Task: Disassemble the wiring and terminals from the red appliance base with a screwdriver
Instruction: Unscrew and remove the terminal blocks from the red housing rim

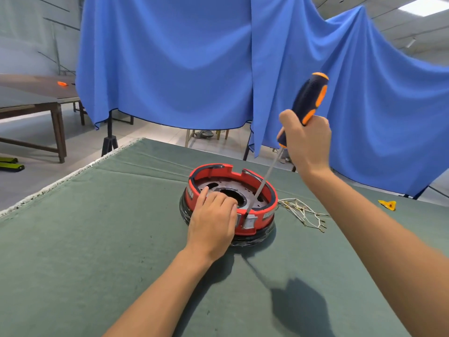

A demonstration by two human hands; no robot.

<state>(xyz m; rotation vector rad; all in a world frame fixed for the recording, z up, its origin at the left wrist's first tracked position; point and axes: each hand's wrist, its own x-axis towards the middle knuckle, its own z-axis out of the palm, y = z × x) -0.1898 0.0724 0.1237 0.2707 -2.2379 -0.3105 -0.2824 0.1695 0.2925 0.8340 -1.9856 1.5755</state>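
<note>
The round red appliance base (264, 216) sits on a black ring in the middle of the green cloth-covered table (97, 239). My left hand (212, 221) rests on its near-left rim, fingers curled over the edge and gripping it. My right hand (307, 144) grips the black-and-orange screwdriver (309, 98) low on its handle. The long shaft slants down and left, and its tip meets a grey terminal block at the near rim of the base. A bundle of loose white wires with terminals (303, 212) lies on the cloth just right of the base.
A small yellow part (388, 205) lies at the table's right side. Blue cloth (170, 57) hangs behind the table. A brown table (36, 98) with an orange object (62, 83) stands at the far left.
</note>
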